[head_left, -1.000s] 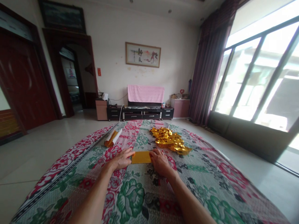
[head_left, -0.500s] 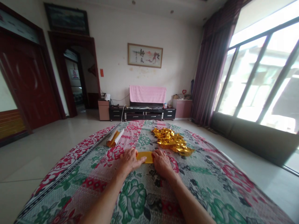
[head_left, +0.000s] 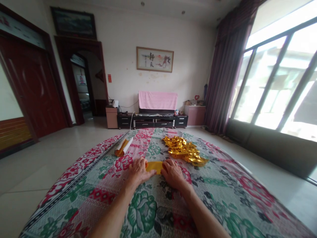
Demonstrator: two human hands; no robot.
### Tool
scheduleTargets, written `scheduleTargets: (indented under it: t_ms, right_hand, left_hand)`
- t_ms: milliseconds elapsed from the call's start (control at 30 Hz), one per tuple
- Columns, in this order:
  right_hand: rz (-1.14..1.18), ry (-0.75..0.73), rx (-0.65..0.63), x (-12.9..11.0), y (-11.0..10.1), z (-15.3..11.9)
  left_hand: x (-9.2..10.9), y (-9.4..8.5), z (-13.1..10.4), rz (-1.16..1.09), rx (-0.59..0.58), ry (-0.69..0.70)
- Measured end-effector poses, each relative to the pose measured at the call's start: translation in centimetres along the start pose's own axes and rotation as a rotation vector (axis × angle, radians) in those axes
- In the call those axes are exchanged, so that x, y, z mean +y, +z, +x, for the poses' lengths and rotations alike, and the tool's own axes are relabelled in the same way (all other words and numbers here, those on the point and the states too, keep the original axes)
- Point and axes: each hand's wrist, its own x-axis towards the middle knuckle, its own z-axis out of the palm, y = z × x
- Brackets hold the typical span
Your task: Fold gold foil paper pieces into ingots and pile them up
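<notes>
A flat strip of folded golden paper (head_left: 154, 167) lies on the flowered tablecloth in front of me. My left hand (head_left: 139, 169) grips its left end, the thumb stretched along the lower edge. On the right end, my right hand (head_left: 172, 171) has its fingers curled over the paper. Just beyond my right hand is a heap of shiny gold folded-paper pieces (head_left: 184, 150), pointed in shape. To the left, a loosely rolled sheaf of gold and white paper (head_left: 123, 147) rests apart from both hands.
The round table wears a patterned tablecloth (head_left: 106, 198). Past it stand a low black cabinet (head_left: 148, 123) and a pink cloth (head_left: 158, 100) draped over something. Large windows (head_left: 277, 79) line the right side, and a dark red door (head_left: 32, 86) is at left.
The view has shifted slightly, so the room appears a little further right. Both hands keep their hold on the golden strip, with hardly any movement.
</notes>
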Motion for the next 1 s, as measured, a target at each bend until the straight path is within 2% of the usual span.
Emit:
scheduleTargets:
  t_ms: [267, 533, 767, 900, 1000]
  right_hand:
    - [0.033, -0.07, -0.025, 1.0, 0.2, 0.3]
    - [0.052, -0.072, -0.012, 1.2, 0.5, 0.5]
    - [0.119, -0.069, 0.078, 1.6, 1.1, 0.5]
    - [0.173, -0.039, 0.201, 1.4, 0.7, 0.3]
    - [0.192, -0.084, 0.297, 0.6, 0.0, 0.0]
  left_hand:
    - [-2.7, -0.3, 1.0, -0.086, -0.14, 0.139]
    - [-3.6, -1.2, 1.2, -0.065, -0.295, 0.155]
    - [-3.4, -1.6, 1.2, -0.033, -0.335, 0.149]
    - [-3.2, -1.6, 1.3, -0.039, -0.314, 0.167]
    - [-3.2, -1.5, 1.3, -0.054, -0.285, 0.195]
